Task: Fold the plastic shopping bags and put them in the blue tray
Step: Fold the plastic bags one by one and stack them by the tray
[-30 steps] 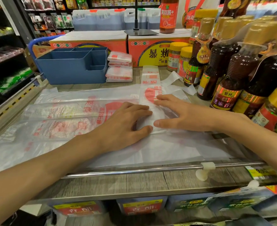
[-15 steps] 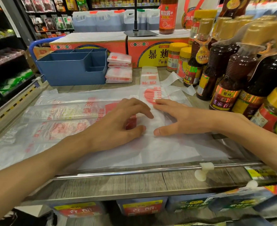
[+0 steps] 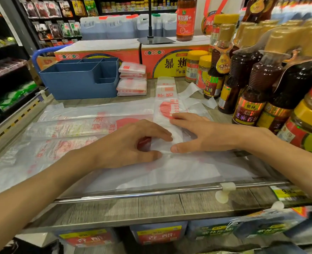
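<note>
On the table (image 3: 160, 202), amid a spread of flat plastic shopping bags (image 3: 74, 132), lies a bag already folded into a long narrow strip (image 3: 165, 99) that runs away from the person. Both hands meet at its near end. The left hand (image 3: 125, 145) now arches over the plastic with its fingers (image 3: 157, 132) curled, fingertip and thumb pinching the strip's near end and turning it up; a second ago this hand lay flat, palm down, on the same spot. A red patch of print shows under the raised palm that was covered before. The right hand (image 3: 204, 136) stays much as it was, fingers straight and spread, pressing the strip flat just beyond the fold, its thumb touching the near edge beside the left thumb. The strip itself has not shifted along the table.

At the far left of the table stands the blue tray (image 3: 78, 85), its compartments showing no bags from this angle. Just beside its right wall sits a stack of folded bags (image 3: 132, 79), unmoved. Sauce bottles (image 3: 250, 85) crowd the right side, and orange cartons (image 3: 100, 52) stand behind the tray.
</note>
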